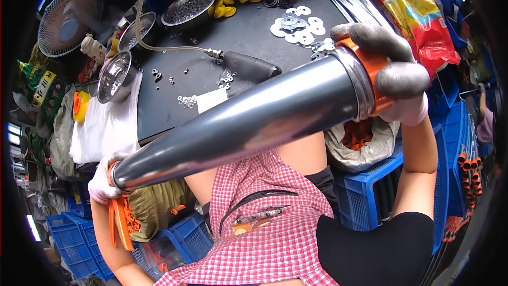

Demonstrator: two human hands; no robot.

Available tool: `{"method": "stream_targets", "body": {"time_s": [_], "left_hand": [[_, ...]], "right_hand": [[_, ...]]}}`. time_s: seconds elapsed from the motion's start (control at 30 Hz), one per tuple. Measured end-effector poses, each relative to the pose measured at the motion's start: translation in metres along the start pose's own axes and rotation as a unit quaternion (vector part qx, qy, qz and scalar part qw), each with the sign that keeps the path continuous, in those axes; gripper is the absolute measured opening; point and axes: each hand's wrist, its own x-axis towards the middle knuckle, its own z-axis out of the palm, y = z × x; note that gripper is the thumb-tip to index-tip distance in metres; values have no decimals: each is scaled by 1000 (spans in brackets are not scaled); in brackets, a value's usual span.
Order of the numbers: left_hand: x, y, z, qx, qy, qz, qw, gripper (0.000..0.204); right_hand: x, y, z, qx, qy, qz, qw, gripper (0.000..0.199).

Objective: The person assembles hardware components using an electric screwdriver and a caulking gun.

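Note:
A long, shiny dark grey tube [248,119] lies across in front of me, its right end higher in the picture. With its orange parts it looks like a caulking gun. My right hand [399,71], in a grey-coated glove, is closed round the orange cap [365,66] at the wide-looking right end. At the far left end, my gloved left hand [106,182] grips the tube beside an orange ring. Orange handle and trigger pieces [120,225] hang below that hand; their join to the tube is hidden. The left fingers show only partly.
On the dark table [166,98] lie a black air tool [248,68] with a hose, metal discs [296,24], yellow caps [225,8] and small nuts. Metal bowls [189,8] stand at the back left. Blue crates [365,190] and a bag of orange parts [362,145] flank my lap.

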Motion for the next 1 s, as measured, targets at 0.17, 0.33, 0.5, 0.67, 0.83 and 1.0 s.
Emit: {"method": "stream_targets", "body": {"time_s": [0.17, 0.33, 0.5, 0.67, 0.83, 1.0], "left_hand": [[2, 13, 9, -41, -60, -58, 996, 83], [4, 0, 17, 88, -36, -19, 995, 78], [17, -1, 36, 38, -50, -11, 998, 74], [19, -14, 32, 30, -94, -3, 995, 79], [11, -24, 25, -12, -116, -1, 993, 84], [8, -14, 18, 22, -149, -44, 988, 86]], "right_hand": [[2, -25, -10, -32, -43, -43, 998, 52], [-3, -41, 14, -10, 6, 269, 963, 99], [-1, -42, 29, 169, 30, 373, 912, 114], [-22, -13, 17, 74, -30, 95, 992, 94], [-6, -36, 9, -9, -80, 76, 994, 94], [-12, -34, 8, -11, -75, -59, 995, 58]]}}
